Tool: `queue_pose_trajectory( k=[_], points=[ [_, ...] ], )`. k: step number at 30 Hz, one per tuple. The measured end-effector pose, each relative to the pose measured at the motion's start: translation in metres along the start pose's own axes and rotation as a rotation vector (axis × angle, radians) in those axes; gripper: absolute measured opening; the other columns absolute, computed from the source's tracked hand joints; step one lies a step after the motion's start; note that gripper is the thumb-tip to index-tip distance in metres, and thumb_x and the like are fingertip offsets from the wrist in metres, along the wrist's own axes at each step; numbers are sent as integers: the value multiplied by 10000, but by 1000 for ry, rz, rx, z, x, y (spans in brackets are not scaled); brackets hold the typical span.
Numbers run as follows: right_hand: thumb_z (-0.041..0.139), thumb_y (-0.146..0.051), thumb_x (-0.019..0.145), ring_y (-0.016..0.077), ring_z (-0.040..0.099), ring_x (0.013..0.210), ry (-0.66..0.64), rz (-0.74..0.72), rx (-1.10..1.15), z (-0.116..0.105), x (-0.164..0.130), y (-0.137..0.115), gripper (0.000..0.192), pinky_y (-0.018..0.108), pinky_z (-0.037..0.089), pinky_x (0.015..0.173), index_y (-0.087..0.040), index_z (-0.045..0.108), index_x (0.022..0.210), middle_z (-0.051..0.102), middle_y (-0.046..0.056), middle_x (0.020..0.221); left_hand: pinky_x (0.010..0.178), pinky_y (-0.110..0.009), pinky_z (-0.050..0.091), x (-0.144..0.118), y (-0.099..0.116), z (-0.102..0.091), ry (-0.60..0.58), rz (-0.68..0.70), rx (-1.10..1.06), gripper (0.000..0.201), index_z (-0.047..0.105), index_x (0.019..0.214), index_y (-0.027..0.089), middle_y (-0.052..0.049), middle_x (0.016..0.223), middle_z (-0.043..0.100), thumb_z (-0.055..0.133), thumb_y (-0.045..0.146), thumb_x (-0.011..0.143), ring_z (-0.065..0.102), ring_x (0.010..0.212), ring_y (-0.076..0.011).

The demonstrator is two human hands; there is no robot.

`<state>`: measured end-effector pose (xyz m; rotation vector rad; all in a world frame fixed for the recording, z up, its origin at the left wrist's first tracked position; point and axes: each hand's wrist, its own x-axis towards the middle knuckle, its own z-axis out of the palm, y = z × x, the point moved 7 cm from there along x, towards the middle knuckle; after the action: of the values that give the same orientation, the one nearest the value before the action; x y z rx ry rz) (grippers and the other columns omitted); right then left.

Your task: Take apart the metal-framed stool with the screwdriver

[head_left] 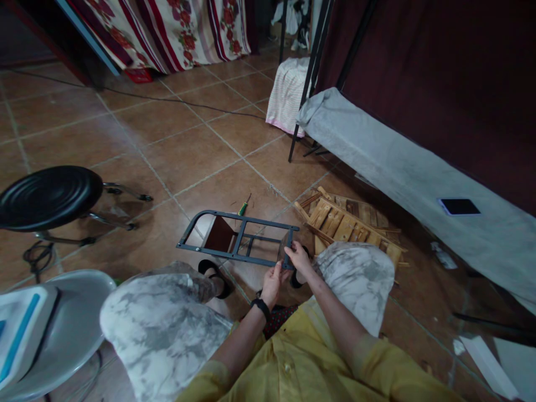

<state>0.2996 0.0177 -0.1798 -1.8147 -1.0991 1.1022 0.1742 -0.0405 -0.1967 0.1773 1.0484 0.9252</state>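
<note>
In front of my knees is a dark grey metal frame (pixel 239 239) with a rounded far-left end and several crossbars. A brown board (pixel 218 234) sits toward its left end. My left hand (pixel 273 283), with a black band on the wrist, pinches the frame's near right corner. On the same end bar rests my right hand (pixel 298 258), its fingers closed around the bar. Whether a small part is between the fingertips cannot be made out. A green-handled screwdriver (pixel 243 209) lies on the floor just beyond the frame, with small screws (pixel 273 191) scattered farther right.
Slatted wooden pieces (pixel 335 223) lie on the tiles at right, beside a bed with a grey sheet (pixel 402 162) and a phone (pixel 460 206). A black round stool (pixel 50 195) and a grey chair (pixel 87 335) stand at left. A cable (pixel 201 105) crosses the floor.
</note>
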Motion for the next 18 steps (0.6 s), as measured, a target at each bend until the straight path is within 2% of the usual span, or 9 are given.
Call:
queue_pose_trajectory(
  k=[9,12,18],
  points=[
    [557,-372,756,205,620,906,13,57,142,9,3,6,320,327,521,740,-212,548,1033,651,59,1001,956,-376,460,3,-5,-6,10,-22,-42,376,643,1012,118,-128,1054,674,682,381,746,645,957,-207],
    [564,-393,744,205,621,904,0,48,184,10,2,3,338,320,518,742,-204,543,1024,642,71,1021,932,-394,473,6,-8,-8,-1,-29,-12,418,640,1018,110,-131,1022,678,727,370,702,648,932,-211],
    [583,-441,734,210,620,929,-32,85,154,11,2,5,351,324,513,756,-218,561,1005,655,62,1016,875,-328,493,8,-7,-10,59,-9,16,478,665,1009,103,-136,1037,673,776,375,632,642,940,-216]
  ],
)
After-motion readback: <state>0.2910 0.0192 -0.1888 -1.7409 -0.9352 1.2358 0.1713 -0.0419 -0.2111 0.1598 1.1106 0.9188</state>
